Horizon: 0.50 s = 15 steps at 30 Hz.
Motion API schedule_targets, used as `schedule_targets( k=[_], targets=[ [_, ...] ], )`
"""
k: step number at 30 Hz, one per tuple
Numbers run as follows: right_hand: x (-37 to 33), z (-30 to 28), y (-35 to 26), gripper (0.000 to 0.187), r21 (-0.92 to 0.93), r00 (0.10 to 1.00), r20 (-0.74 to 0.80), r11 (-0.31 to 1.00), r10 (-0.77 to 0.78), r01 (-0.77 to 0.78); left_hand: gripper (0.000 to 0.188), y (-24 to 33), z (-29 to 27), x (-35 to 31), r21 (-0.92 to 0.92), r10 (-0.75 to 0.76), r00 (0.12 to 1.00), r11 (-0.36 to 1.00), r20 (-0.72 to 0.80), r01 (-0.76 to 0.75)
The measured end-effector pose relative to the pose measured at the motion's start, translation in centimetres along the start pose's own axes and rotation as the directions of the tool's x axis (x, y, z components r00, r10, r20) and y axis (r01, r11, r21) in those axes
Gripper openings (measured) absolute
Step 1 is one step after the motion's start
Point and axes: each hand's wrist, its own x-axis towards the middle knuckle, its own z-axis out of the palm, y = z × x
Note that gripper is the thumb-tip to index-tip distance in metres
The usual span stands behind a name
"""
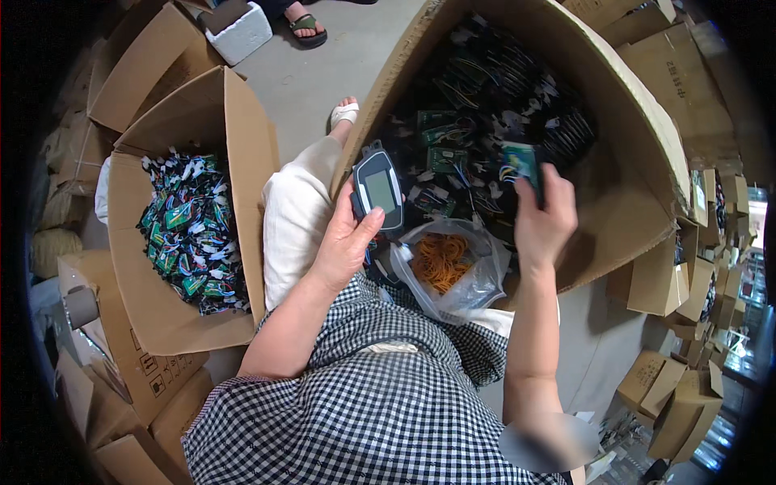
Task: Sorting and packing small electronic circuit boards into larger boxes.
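Left hand [341,246] grips dark rounded plastic screen device [378,191]; right hand [550,220] pinches green wired circuit board [519,160]. Work looks unfinished: large brown cardboard carton [634,121] well filled.

One left hand [343,249] holds one device [378,191], one right hand [547,222] one board [518,159]. One bag [488,268], one foam box [240,37], one white sandal [346,112] and one green sandal [305,23] show. Loose boards [182,217], bands [440,264] and cartons [246,145] defy counting.
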Motion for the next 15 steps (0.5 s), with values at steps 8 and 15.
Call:
schedule_targets(
  k=[8, 15],
  targets=[
    [-4.9, -0.4, -10.0, 0.056, 0.802, 0.794, 0.492, 0.171, 0.357, -0.573, 0.070, 2.0, 4.6, -1.3, -0.109, 0.095, 0.947, 0.992, 0.307, -0.064],
    [-6.6, -1.4, -9.6, 0.043, 0.341, 0.731, 0.476, 0.663, 0.489, -0.666, 0.067, 1.4, 5.4, -3.8, 0.163, -0.084, 0.966, 0.986, 0.243, 0.044]
  ],
)
